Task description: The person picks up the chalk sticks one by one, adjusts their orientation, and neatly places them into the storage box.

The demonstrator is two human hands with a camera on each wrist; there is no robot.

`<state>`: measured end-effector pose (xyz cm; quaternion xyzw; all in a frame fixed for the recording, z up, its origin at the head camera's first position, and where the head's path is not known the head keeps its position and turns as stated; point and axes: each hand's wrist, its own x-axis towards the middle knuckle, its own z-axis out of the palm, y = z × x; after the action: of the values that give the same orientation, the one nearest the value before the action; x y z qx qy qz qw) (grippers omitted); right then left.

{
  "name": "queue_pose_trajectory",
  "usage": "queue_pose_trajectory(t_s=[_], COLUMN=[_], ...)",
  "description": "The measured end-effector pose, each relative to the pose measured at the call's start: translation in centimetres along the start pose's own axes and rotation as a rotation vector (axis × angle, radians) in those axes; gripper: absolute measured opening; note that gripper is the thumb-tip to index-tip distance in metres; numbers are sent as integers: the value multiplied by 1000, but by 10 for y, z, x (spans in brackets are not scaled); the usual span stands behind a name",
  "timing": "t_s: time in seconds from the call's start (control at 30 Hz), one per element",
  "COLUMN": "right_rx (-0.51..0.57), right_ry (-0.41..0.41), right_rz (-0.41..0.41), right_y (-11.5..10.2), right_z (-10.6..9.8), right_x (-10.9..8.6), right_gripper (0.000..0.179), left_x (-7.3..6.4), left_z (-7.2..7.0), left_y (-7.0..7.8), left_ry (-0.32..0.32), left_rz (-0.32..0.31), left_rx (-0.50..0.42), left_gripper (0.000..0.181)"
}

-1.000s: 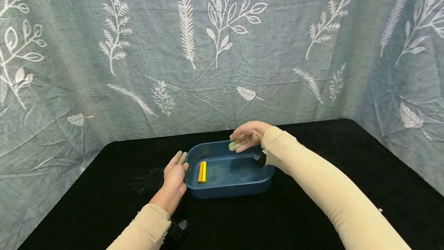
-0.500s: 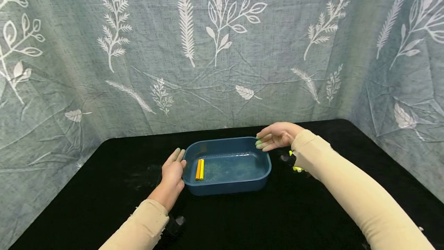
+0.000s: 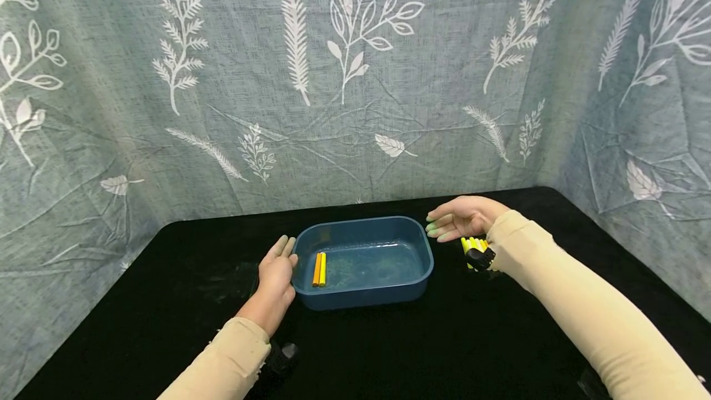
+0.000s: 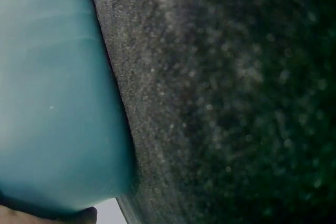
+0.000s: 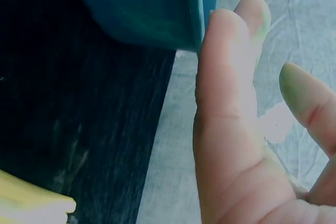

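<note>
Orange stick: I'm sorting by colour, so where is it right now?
In the head view, the orange stick lies inside the blue tray, near its left end by the left hand, just left of a yellow stick.

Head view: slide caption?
Left hand and right hand flank blue bin holding orange stick and yellow stick; more yellow sticks lie outside.

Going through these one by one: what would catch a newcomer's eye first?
Most likely the blue tub on the black table, with the left hand at its left end and the right hand near its right end. Inside, toward the left, an orange stick and a yellow stick lie side by side. More yellow sticks lie right of the tub, partly hidden.
</note>
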<state>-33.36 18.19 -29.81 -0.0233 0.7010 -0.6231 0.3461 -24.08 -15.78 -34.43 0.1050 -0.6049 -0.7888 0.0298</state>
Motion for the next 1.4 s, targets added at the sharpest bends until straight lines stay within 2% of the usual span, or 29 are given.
queue_pose_trajectory(t_s=[0.23, 0.67, 0.93, 1.07, 1.2, 1.4], right_rx=[-19, -27, 34, 24, 26, 24], right_ry=[-6, -8, -78, -14, 49, 70], right_rz=[-27, -8, -12, 13, 24, 30], right_y=[3, 22, 37, 43, 45, 52], right_z=[-9, -36, -70, -70, -67, -77], right_x=[-12, -27, -27, -34, -42, -46], right_gripper=[53, 61, 88, 82, 65, 64], left_x=[1, 1, 2, 0, -1, 1], left_z=[1, 0, 0, -1, -2, -1], left_y=[0, -2, -2, -3, -2, -1], left_ry=[3, 5, 8, 3, -6, -18], left_rz=[-3, -3, -12, -22, -20, -8], left_rx=[-2, 11, -9, -14, -18, -16], left_gripper=[59, 60, 59, 59, 59, 58])
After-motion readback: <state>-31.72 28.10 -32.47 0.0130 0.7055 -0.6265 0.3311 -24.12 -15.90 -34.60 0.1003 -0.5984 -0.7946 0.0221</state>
